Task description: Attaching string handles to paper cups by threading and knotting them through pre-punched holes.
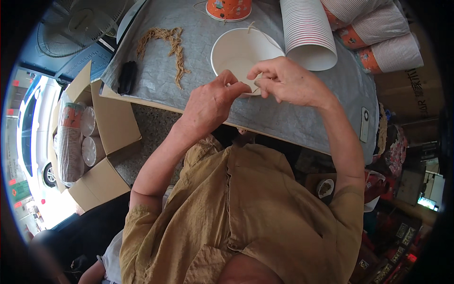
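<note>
A white paper bucket (239, 49) lies tipped on the grey-covered table, its wide mouth facing me. My left hand (213, 98) is closed at the bucket's near rim, thumb and finger pinched together. Just right of it, my right hand (295, 83) pinches a thin piece of cord at the same rim; the fingertips nearly meet. A short loop of tan cord (252, 26) shows at the far rim. Left of the bucket, a bunch of loose tan cords (176, 45) is spread on the cover. Beyond stands an orange printed bucket (229, 8) with cord on it.
A nested stack of white buckets (309, 33) lies right of the work, with wrapped orange-and-white stacks (390, 49) behind it. A black object (126, 78) rests at the table's left. An open carton (116, 116) holds more stacks; a fan (78, 26) stands far left.
</note>
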The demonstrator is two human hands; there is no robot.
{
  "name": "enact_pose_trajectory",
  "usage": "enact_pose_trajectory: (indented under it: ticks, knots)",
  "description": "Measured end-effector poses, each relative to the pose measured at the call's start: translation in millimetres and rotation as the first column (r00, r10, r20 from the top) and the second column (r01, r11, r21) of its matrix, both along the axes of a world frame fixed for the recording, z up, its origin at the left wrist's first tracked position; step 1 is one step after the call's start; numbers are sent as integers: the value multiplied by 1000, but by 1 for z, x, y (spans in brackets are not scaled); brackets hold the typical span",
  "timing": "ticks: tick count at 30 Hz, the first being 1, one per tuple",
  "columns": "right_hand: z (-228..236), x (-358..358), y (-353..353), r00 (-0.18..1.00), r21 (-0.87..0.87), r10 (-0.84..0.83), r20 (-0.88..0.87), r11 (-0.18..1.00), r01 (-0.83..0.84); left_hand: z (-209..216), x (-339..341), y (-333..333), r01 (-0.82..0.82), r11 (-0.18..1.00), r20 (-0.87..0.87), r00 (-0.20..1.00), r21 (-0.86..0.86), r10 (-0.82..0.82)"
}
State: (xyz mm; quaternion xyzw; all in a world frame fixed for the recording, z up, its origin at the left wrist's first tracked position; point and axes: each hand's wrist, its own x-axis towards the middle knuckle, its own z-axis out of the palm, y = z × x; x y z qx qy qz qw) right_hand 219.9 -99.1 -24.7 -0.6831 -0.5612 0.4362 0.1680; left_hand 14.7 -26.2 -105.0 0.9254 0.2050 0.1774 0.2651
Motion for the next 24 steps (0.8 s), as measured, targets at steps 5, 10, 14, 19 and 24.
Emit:
enact_pose_trajectory:
  ticks: [5,10,14,19,24]
  knots:
    - [-10,16,-29,917,624,-257,304,782,13,-3,-2,1,-39,999,76,996,-24,41]
    - [-57,-15,-79,903,595,-398,-164,690,412,-1,3,-5,-85,995,78,993,-43,88]
    - [-117,-48,-72,682,212,-501,-532,702,681,-1,9,-12,-104,992,108,988,-68,111]
    - [-128,-67,-57,357,32,-455,-815,581,813,0,8,-17,-104,992,111,988,-73,111]
    - [-142,-61,-61,402,141,-415,-816,532,835,0,6,-12,-92,993,107,989,-68,99]
